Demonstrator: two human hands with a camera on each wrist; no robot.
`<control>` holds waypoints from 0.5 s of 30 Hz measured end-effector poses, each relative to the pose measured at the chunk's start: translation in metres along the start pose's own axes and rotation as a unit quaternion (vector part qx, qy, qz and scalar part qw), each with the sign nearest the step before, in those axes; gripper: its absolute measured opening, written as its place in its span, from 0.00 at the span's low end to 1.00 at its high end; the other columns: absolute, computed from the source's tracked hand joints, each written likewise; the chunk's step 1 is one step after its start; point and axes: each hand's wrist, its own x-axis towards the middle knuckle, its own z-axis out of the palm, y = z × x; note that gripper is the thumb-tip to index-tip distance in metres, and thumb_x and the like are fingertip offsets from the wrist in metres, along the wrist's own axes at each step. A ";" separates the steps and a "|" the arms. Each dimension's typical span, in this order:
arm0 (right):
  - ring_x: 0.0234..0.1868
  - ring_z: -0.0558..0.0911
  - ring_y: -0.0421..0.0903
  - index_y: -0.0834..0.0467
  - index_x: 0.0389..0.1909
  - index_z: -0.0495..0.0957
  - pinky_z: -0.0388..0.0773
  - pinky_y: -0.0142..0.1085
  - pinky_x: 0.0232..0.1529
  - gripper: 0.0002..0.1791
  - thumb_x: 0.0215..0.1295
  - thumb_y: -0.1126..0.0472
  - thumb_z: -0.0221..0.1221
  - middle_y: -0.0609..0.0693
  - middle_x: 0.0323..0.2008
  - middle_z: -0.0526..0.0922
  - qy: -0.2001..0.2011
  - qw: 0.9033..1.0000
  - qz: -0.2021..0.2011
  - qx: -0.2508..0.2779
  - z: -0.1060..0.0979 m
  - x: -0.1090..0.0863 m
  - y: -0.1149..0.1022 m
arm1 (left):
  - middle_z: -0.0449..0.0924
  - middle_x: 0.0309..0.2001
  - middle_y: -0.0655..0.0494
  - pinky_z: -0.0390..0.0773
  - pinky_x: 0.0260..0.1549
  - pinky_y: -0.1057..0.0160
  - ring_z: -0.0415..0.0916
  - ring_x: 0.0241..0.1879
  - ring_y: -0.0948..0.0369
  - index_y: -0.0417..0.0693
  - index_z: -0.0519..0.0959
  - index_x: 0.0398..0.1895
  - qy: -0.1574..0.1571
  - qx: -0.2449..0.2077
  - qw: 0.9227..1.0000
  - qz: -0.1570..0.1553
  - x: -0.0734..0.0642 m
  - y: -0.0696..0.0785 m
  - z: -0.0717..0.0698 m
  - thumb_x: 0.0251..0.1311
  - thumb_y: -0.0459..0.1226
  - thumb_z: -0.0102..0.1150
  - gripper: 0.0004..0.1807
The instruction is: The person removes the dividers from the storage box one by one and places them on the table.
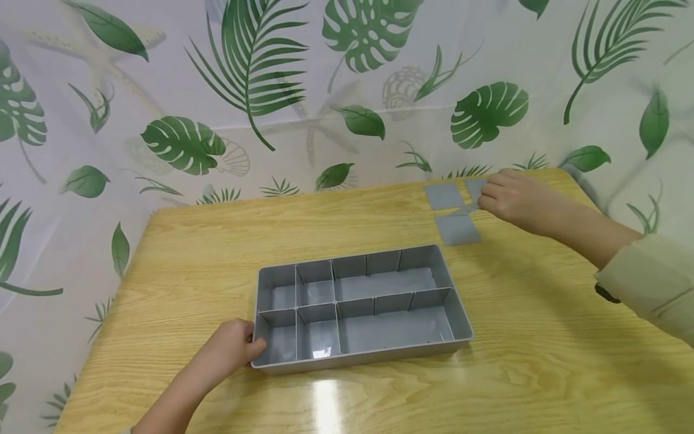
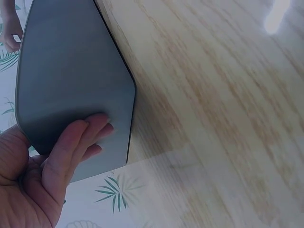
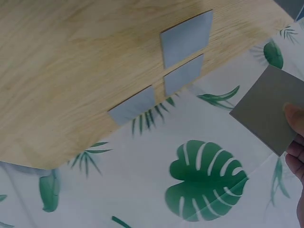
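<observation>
A grey divided storage tray (image 1: 391, 286), split into several compartments by thin walls, sits on the wooden table. My left hand (image 1: 230, 348) grips its left end near the front corner, thumb over the rim. In the left wrist view the fingers (image 2: 71, 147) lie along the tray's outer wall (image 2: 71, 61). Beyond the tray's back right corner, my right hand (image 1: 512, 200) pinches a flat grey square divider (image 3: 270, 109) by one edge, raised over the table. Three similar squares lie flat near it: one divider (image 1: 443, 196), another divider (image 1: 475, 188) partly behind the hand, and a nearer divider (image 1: 458, 230).
The wooden table (image 1: 217, 241) has its back edge against a leaf-patterned cloth (image 1: 303, 66), which also hangs at both sides. Light reflects off the tabletop in front of the tray. A dark band shows at the right sleeve's cuff (image 1: 623, 271).
</observation>
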 end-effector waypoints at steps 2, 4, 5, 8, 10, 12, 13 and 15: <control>0.26 0.70 0.53 0.65 0.21 0.70 0.69 0.43 0.28 0.06 0.44 0.74 0.58 0.55 0.22 0.71 0.004 1.000 0.009 0.000 0.003 -0.008 0.001 | 0.69 0.11 0.58 0.60 0.15 0.68 0.63 0.13 0.65 0.46 0.65 0.10 -0.001 -0.003 1.000 0.000 0.000 0.000 0.000 0.50 0.31 0.54 0.14; 0.25 0.69 0.52 0.64 0.21 0.69 0.67 0.42 0.27 0.09 0.60 0.73 0.51 0.54 0.21 0.70 0.008 1.000 0.014 0.000 0.006 -0.015 0.003 | 0.68 0.11 0.58 0.60 0.15 0.68 0.62 0.13 0.65 0.46 0.65 0.10 -0.001 -0.006 1.000 0.001 -0.001 0.000 0.000 0.49 0.31 0.54 0.14; 0.24 0.68 0.51 0.64 0.20 0.68 0.67 0.42 0.26 0.14 0.67 0.71 0.45 0.54 0.20 0.70 0.010 1.000 0.017 0.001 0.008 -0.019 0.003 | 0.68 0.11 0.58 0.59 0.15 0.69 0.61 0.13 0.65 0.47 0.64 0.10 -0.001 -0.006 1.000 0.001 0.000 0.000 0.000 0.50 0.31 0.54 0.15; 0.23 0.67 0.50 0.63 0.19 0.67 0.67 0.42 0.26 0.29 0.76 0.60 0.25 0.53 0.19 0.69 0.008 1.000 0.027 0.000 0.012 -0.030 0.005 | 0.66 0.11 0.59 0.58 0.14 0.69 0.60 0.13 0.65 0.47 0.64 0.10 0.000 -0.006 1.000 0.003 0.000 -0.001 0.000 0.50 0.31 0.54 0.16; 0.23 0.67 0.51 0.63 0.19 0.68 0.68 0.43 0.27 0.28 0.76 0.60 0.27 0.53 0.20 0.69 -0.005 0.999 0.037 -0.001 0.015 -0.039 0.007 | 0.66 0.11 0.59 0.58 0.14 0.69 0.60 0.13 0.65 0.48 0.63 0.09 0.001 -0.005 1.000 0.004 0.000 -0.001 0.000 0.50 0.31 0.54 0.16; 0.23 0.68 0.50 0.64 0.20 0.69 0.69 0.42 0.28 0.24 0.75 0.63 0.34 0.53 0.20 0.70 -0.023 0.998 0.050 -0.006 0.017 -0.047 0.007 | 0.66 0.11 0.59 0.58 0.14 0.69 0.60 0.13 0.65 0.48 0.64 0.09 0.002 -0.006 1.000 0.005 0.000 -0.002 0.000 0.50 0.31 0.54 0.16; 0.23 0.68 0.50 0.64 0.20 0.70 0.68 0.42 0.27 0.18 0.72 0.66 0.42 0.54 0.20 0.70 -0.032 0.998 0.058 -0.006 0.018 -0.050 0.008 | 0.66 0.11 0.59 0.58 0.14 0.69 0.60 0.13 0.65 0.47 0.64 0.10 0.002 -0.006 1.000 0.005 0.000 -0.002 0.000 0.50 0.31 0.54 0.15; 0.23 0.68 0.50 0.65 0.21 0.71 0.67 0.42 0.26 0.08 0.58 0.72 0.56 0.54 0.20 0.70 -0.051 0.996 0.075 -0.007 0.019 -0.057 0.008 | 0.67 0.11 0.59 0.59 0.14 0.69 0.61 0.13 0.65 0.47 0.64 0.10 0.001 -0.007 1.000 0.004 0.000 -0.002 -0.001 0.50 0.31 0.54 0.15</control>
